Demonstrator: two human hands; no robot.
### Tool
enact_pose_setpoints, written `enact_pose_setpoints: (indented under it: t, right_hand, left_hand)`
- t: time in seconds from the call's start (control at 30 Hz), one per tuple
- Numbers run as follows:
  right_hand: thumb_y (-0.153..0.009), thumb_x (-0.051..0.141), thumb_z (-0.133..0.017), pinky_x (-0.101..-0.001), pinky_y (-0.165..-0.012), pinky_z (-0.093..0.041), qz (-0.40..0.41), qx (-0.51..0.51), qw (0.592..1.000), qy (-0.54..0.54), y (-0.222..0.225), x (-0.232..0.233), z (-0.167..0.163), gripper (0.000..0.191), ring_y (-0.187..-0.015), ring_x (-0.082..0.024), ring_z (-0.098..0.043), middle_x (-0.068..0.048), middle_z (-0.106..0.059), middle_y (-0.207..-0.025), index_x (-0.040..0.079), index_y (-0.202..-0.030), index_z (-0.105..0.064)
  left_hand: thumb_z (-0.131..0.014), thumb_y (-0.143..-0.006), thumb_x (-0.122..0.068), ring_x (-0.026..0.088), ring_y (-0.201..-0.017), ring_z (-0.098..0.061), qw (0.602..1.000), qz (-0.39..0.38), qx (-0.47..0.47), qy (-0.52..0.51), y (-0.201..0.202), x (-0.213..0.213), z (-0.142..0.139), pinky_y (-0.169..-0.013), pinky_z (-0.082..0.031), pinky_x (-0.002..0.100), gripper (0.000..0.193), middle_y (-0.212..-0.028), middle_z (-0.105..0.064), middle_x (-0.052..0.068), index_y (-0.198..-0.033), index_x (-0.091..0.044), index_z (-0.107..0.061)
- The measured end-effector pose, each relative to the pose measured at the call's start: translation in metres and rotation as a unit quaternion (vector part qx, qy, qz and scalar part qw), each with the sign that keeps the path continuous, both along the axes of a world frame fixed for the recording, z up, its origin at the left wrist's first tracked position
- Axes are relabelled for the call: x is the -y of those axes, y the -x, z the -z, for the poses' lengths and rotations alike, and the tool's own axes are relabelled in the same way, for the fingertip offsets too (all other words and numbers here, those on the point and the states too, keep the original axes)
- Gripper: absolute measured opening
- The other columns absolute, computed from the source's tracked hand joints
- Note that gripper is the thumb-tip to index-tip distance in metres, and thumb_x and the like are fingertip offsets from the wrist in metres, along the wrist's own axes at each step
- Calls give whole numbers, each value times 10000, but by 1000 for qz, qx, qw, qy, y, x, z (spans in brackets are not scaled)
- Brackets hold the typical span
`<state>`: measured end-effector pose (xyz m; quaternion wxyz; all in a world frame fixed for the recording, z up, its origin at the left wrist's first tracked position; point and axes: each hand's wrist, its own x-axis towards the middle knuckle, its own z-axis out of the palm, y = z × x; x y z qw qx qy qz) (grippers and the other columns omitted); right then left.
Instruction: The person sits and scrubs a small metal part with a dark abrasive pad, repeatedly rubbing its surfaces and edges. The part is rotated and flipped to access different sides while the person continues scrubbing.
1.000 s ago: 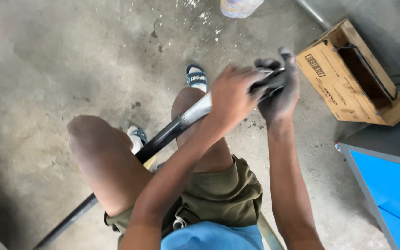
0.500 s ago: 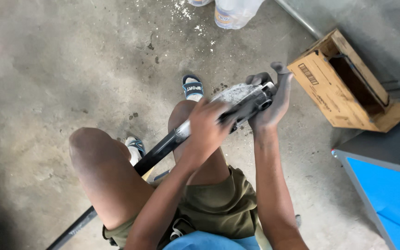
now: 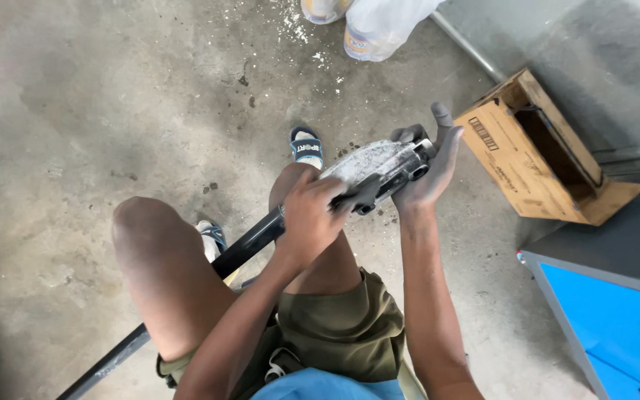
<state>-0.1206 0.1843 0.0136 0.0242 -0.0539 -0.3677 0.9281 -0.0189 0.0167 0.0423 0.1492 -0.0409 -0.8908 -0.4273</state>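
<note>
I see one cardboard box (image 3: 516, 159) lying on its side at the right, its open mouth showing a dark inside; what it holds I cannot tell. At the top edge stand two round containers (image 3: 357, 44), partly covered by one white plastic bag (image 3: 387, 18), contents unseen. A blue panel (image 3: 616, 326) with a grey rim fills the lower right corner. The floor (image 3: 75, 96) is rough grey concrete, speckled with white dust near the top. My two hands work one tool (image 3: 375, 174): a long black bar running from the lower left up across my knees, ending in a grey metal head crusted with pale powder. It sits above my right knee, over the sandalled foot (image 3: 307, 148). My left hand (image 3: 309, 215) is wrapped tight around the bar just below the head, fingers closed on it. My right hand (image 3: 427, 174) cups the far end of the head, palm pressed against it, thumb sticking up, fingers curled loosely round the metal. I count two sandals and two bare knees.
</note>
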Motion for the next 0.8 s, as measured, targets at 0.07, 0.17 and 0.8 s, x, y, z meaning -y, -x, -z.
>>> enact_pose_setpoints:
  t: [0.07, 0.17, 0.8]
  right_hand:
    - [-1075, 512, -484, -396, -662, -567, -8, -3, 1000, 7, 2, -4, 2, 564, -777, -276, -660, -144, -638, -808, 64, -1417, -469]
    - [-1101, 513, -485, -372, -670, -545, -41, -32, 998, 23, 7, -9, 2, 558, -786, -257, -641, -143, -647, -843, 64, -1432, -458]
    - [-1056, 566, -517, -345, -653, -556, -15, -23, 999, -19, 12, -4, -10, 635, -765, -238, -665, -142, -663, -854, 51, -1422, -452]
  left_hand:
    - [-832, -740, -151, 308, -833, -617, 996, -7, -83, -19, 31, -24, -5, -764, -507, 407, 290, -1015, -746, 66, -993, -72, -717]
    - [-853, -809, -174, 300, -828, -635, 999, 13, -37, 15, 74, -61, -18, -777, -511, 411, 179, -948, -772, 17, -929, -114, -734]
    - [-845, -822, -263, 261, -836, -657, 994, -46, -90, -30, 80, -61, -3, -744, -527, 371, 286, -981, -778, 39, -1070, -140, -772]
